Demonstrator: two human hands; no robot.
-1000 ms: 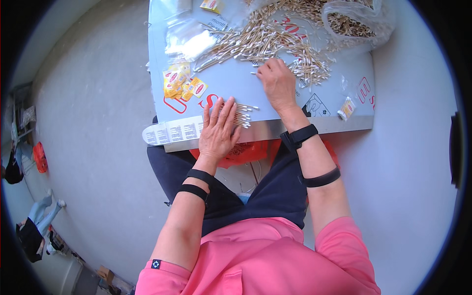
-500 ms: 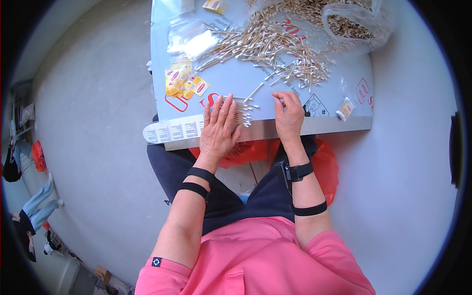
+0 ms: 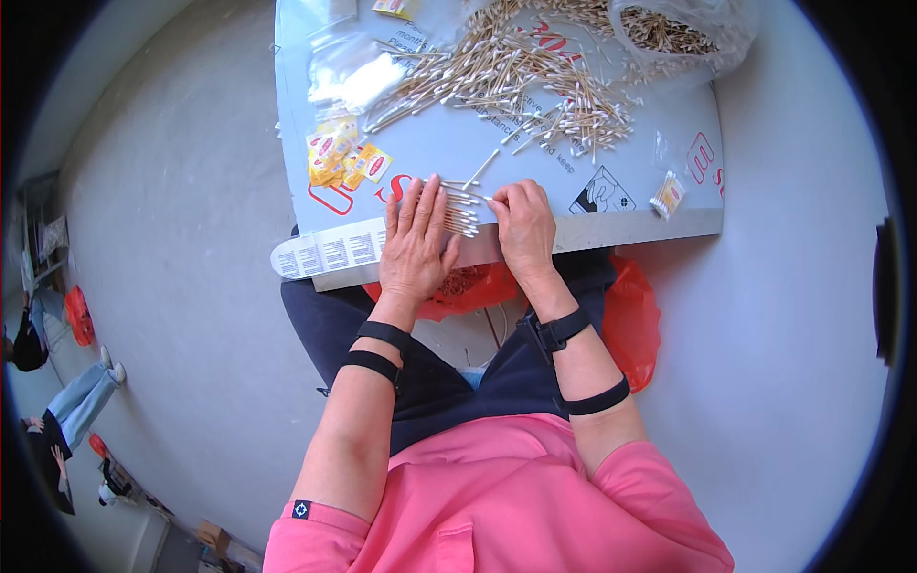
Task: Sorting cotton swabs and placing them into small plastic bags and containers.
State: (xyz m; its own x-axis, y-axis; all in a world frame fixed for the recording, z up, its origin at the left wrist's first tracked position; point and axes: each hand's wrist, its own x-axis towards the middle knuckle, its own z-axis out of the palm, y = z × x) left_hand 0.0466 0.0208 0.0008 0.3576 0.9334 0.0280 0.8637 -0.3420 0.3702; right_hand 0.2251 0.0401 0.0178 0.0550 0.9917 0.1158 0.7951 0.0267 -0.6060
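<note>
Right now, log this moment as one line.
left hand flat on cotton swab row | right hand fingers at row's end | loose swab pile beyond

Two hands, left hand [image 3: 416,239] and right hand [image 3: 523,229], one table [image 3: 611,162], one clear bag [image 3: 683,33], cotton swabs [image 3: 516,72] too many to count.

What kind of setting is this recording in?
Probably a small hand-packing workstation: a heap of cotton swabs on a grey table, small yellow packets, and a clear bag of swabs.
</note>
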